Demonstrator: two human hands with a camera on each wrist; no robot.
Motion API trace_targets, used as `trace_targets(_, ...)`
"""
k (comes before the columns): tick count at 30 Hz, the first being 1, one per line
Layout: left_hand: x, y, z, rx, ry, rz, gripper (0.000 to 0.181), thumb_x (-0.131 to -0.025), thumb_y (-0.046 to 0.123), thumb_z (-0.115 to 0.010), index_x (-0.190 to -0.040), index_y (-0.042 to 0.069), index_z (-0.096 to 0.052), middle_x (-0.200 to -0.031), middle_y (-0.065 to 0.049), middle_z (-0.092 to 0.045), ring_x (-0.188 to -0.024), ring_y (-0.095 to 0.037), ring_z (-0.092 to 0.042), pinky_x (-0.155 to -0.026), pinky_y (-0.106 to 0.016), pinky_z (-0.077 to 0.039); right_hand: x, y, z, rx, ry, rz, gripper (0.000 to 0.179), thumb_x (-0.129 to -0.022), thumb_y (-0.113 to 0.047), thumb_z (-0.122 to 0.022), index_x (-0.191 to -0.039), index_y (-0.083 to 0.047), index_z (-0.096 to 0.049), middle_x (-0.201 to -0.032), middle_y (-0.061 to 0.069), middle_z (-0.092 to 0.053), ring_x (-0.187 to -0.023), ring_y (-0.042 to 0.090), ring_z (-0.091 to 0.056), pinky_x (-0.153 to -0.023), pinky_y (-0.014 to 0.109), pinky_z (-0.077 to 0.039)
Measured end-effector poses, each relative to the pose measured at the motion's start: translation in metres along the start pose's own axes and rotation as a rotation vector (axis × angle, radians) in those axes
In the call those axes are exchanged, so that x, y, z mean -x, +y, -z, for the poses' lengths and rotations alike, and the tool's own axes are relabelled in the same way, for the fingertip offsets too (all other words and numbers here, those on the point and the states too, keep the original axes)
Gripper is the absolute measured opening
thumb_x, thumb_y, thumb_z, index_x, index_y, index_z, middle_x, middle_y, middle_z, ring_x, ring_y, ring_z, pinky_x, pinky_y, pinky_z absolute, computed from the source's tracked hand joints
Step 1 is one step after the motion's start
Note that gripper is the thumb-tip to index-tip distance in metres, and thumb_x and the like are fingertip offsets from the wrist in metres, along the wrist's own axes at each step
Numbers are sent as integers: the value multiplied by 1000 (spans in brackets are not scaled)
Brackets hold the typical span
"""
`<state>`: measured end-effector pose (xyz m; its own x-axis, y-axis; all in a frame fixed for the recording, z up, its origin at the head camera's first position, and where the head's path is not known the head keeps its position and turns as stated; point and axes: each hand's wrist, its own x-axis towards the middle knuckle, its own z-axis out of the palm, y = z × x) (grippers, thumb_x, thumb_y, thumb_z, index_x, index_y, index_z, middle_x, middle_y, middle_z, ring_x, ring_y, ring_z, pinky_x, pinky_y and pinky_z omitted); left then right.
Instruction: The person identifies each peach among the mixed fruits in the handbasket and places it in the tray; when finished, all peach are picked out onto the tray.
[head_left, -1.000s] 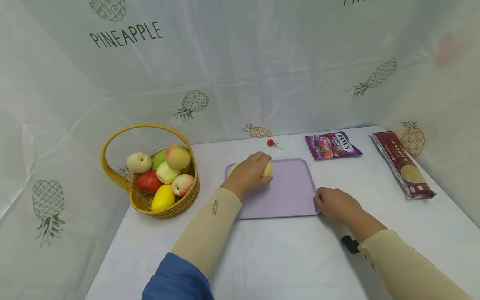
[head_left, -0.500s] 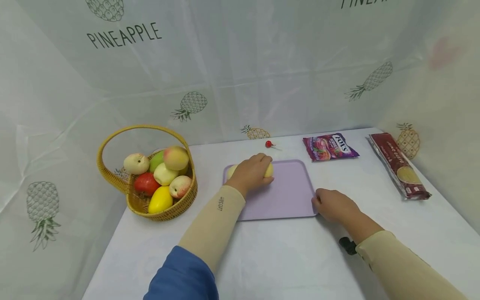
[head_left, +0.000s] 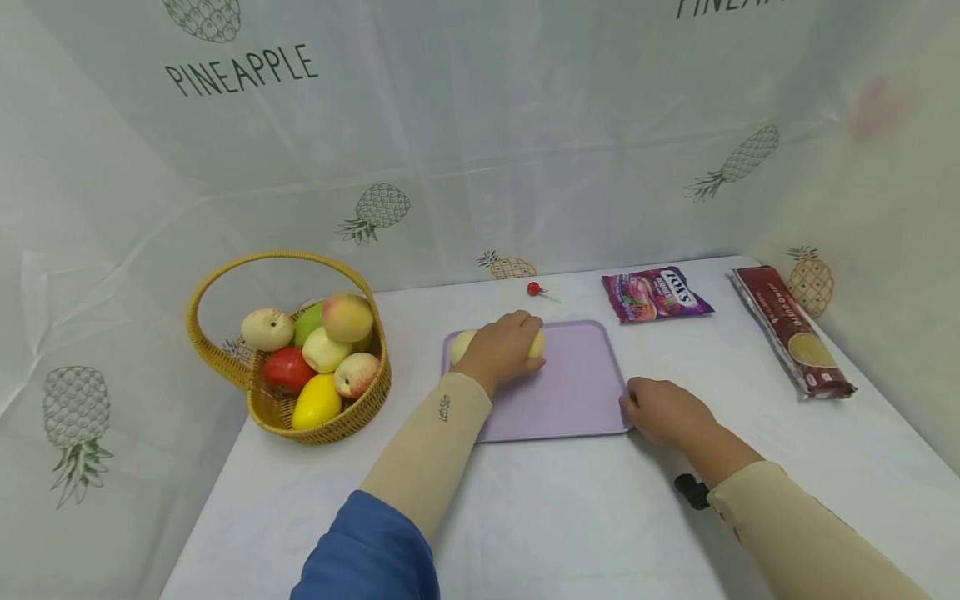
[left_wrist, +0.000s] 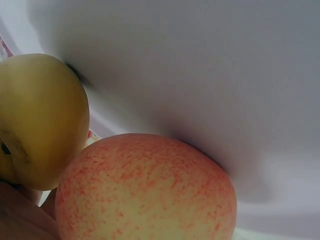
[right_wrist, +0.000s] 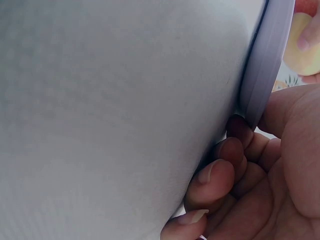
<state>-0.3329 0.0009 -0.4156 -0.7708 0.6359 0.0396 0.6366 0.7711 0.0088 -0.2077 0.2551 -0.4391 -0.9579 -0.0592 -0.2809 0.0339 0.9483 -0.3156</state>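
In the head view my left hand (head_left: 498, 353) reaches down over the left part of a lilac tray (head_left: 577, 392) and holds a yellow apple (head_left: 538, 343). Its fingers cover most of the fruit. The left wrist view has this yellow apple (left_wrist: 42, 117) against the fingers, and beside it a pale apple with red speckles (left_wrist: 150, 195). That second apple (head_left: 460, 343) peeks out left of the hand, on the tray. At the tray's front right corner, my right hand (head_left: 667, 412) pinches the rim (right_wrist: 267, 60), thumb on one side and curled fingers below.
Left of the tray stands a wicker basket (head_left: 360, 412) with a tall handle, heaped with several fruits. Behind lie a small red radish-like thing (head_left: 534, 288) and a purple Fox's sweets bag (head_left: 656, 295). A long dark-red packet (head_left: 795, 333) lies at the right.
The head view has turned slightly, so the surroundings sit a little further left. My left hand has shifted slightly rightward over the tray, baring more of the speckled apple. The right hand keeps its hold.
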Motion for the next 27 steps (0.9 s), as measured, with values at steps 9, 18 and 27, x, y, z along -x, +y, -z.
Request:
trace_targets(9, 0, 0, -1, -17, 19, -11, 61, -92, 52, -71, -140, 19, -52, -132, 2, -57, -121, -16, -58, -97, -39, -54, -2, 0, -2, 3, 1, -8, 25, -104, -30, -53, -103, -6, -61, -89, 7, -64, -84, 27, -58, -80, 51, -52)
trace_targets(18, 1, -1, -1, -18, 40, 6, 66, -89, 48, -77, -143, 20, -52, -137, 0, -55, -127, -19, -56, -98, -40, -54, -1, -1, -2, 4, 8, -6, 24, -104, -29, -54, -101, -6, -61, -86, 7, -62, -83, 27, -56, -79, 49, -52)
trace_targets(27, 1, -4, -2, -40, 36, -11, 73, -88, 49, -79, -147, 22, -47, -136, 2, -53, -127, -18, -54, -95, -40, -55, -1, -1, -2, 6, 8, -11, 25, -104, -30, -54, -103, -6, -61, -89, 8, -63, -84, 27, -57, -79, 50, -51)
